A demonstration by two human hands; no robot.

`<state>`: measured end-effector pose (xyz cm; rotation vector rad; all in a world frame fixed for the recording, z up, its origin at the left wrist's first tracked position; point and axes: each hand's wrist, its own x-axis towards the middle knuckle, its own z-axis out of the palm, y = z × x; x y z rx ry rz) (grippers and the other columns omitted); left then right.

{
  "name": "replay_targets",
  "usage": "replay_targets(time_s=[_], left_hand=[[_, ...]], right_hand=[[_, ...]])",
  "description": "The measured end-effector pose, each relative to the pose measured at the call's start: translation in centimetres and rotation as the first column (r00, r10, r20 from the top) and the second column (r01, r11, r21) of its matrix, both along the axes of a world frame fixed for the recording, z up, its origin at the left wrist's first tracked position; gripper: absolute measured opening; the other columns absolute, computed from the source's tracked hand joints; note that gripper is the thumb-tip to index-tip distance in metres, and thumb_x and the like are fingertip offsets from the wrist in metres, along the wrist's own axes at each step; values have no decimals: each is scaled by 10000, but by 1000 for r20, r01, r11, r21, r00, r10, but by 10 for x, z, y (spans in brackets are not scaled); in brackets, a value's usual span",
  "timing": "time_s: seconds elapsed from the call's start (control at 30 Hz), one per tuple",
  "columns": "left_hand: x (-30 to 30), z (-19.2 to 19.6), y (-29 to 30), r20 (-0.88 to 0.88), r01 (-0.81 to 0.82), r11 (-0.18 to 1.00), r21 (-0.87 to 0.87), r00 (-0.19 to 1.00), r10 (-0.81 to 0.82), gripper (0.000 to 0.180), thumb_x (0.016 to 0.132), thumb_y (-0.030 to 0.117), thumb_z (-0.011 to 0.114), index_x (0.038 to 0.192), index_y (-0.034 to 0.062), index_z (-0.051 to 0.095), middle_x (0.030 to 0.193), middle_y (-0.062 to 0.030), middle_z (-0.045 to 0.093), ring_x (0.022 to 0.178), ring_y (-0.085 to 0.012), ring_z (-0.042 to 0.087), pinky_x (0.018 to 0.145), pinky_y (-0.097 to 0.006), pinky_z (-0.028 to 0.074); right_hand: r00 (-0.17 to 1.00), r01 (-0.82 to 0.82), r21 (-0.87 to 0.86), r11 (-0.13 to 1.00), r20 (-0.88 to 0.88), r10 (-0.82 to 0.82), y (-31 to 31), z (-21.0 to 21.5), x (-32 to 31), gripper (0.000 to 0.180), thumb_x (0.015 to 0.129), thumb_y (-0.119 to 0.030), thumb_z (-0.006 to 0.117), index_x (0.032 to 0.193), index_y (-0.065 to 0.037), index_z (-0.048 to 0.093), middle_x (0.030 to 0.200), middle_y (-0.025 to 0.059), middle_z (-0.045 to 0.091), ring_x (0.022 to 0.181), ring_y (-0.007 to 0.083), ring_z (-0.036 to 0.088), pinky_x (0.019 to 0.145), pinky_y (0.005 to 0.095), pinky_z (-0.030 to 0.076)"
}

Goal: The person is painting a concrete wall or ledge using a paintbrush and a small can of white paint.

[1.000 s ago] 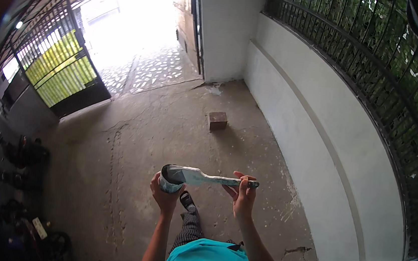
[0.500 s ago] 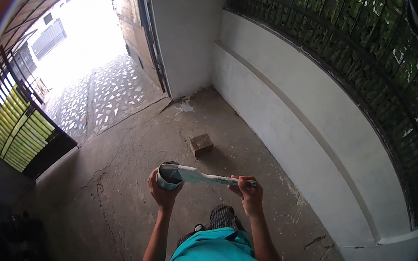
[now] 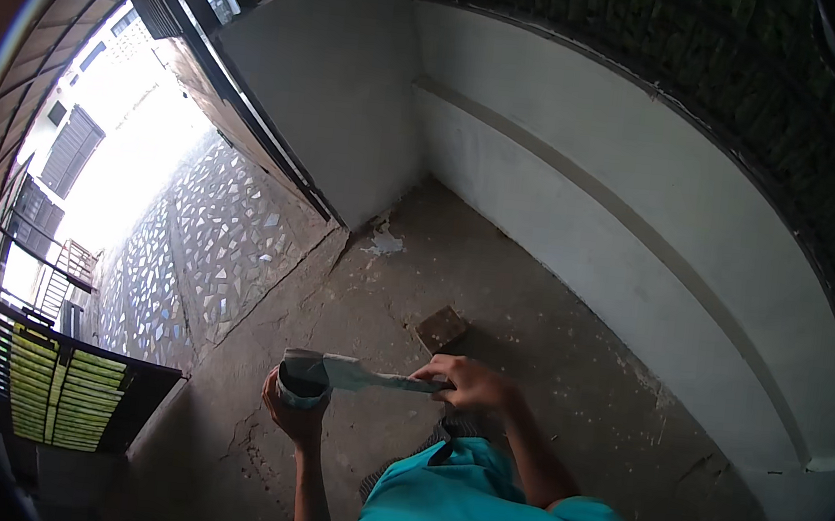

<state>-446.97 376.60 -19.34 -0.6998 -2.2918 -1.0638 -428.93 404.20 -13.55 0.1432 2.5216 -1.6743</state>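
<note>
A small round pot (image 3: 302, 400), smeared pale on the outside and dark inside, sits in my left hand (image 3: 287, 422), whose fingers wrap round its side. My right hand (image 3: 469, 380) grips the handle end of a paint-smeared paintbrush (image 3: 354, 374). The brush lies nearly level between both hands. Its broad, whitish head reaches across the pot's rim; whether it touches the rim, I cannot tell. What is inside the pot is too dark to make out.
A brown block (image 3: 441, 329) lies on the concrete floor (image 3: 373, 306) beyond my hands. The white wall (image 3: 583, 216) with a ledge runs along the right, under a dark railing. At left stand a green-yellow panelled gate (image 3: 63, 387) and bright mosaic paving (image 3: 209, 230).
The view has turned, and the pot and brush appear further left and lower. My right hand now holds the brush from above, its back turned up.
</note>
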Motion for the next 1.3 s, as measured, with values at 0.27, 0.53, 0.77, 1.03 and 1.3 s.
replay_targets(time_s=[0.27,0.53,0.77,1.03,1.3], left_hand=[[-120,-30,89,148,58,998,-9,987,-56,907,479,276,915,1253,94,479,1190,-113,560,1127,-318,525,961,-461,422],[-279,-95,173,239,298,934,198,909,-341,924,502,228,912,1290,79,453,1140,-119,584,1055,-266,578,900,-390,467],[-394,-54,269,399,541,790,289,682,-613,849,538,194,882,1270,62,472,1166,-135,570,1090,-300,565,926,-402,443],[-449,-42,337,344,703,656,274,565,-750,890,539,132,886,1308,63,444,1174,-128,578,1083,-262,563,923,-383,446],[-462,-50,411,484,723,612,321,430,-762,937,514,199,915,1307,55,436,1152,-133,584,1054,-258,578,918,-382,459]], right_hand=[[987,143,-201,969,96,-125,49,-29,-112,268,682,64,542,935,-19,512,1049,136,681,1025,277,647,833,376,493],[806,590,-50,806,95,-584,50,-35,-214,233,765,-102,659,965,-29,564,975,133,689,970,231,664,853,335,495],[496,867,-101,487,87,-864,51,-35,-324,343,846,-378,685,932,-47,651,791,65,709,746,158,695,679,279,514],[286,947,-131,293,-71,-956,61,-53,-380,318,878,-347,666,923,-32,654,737,50,702,700,132,692,628,244,508],[107,985,-118,125,-147,-983,123,-65,-387,306,894,-303,655,987,-11,653,751,83,703,692,141,692,607,273,518]])
